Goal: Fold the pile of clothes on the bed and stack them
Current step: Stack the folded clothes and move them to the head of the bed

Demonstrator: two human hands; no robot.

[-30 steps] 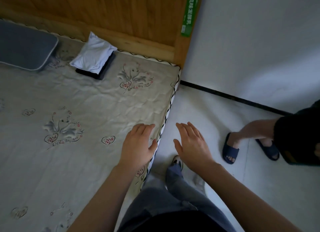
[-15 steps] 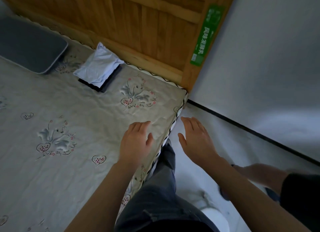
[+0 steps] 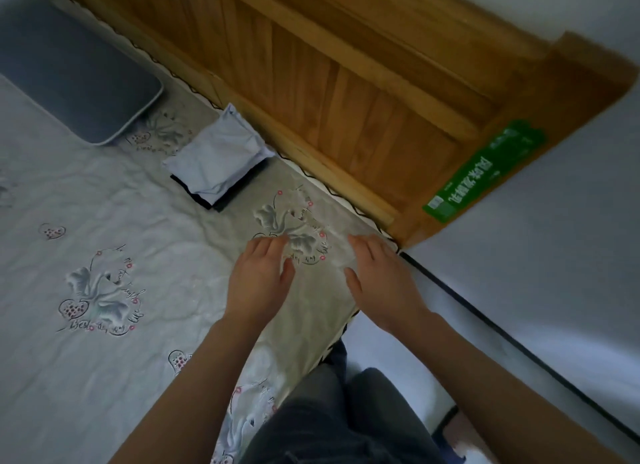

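Both hands empty, fingers loose: left hand (image 3: 258, 283) and right hand (image 3: 379, 283) hover over the bed (image 3: 104, 377) near its headboard-side corner. Folded stack (image 3: 216, 162) sits against the headboard edge. No loose clothes in view; find the pile before reaching.

The scene is dim and evenly lit by soft daylight, brightest on the white wall (image 3: 571, 221) at 3 o'clock, with no glare and only faint shadows. Motion blur softens the whole frame, notably the green label (image 3: 485, 172) at 2 o'clock. Wide-angle distortion bends the wooden headboard (image 3: 346, 82) at 12 o'clock.
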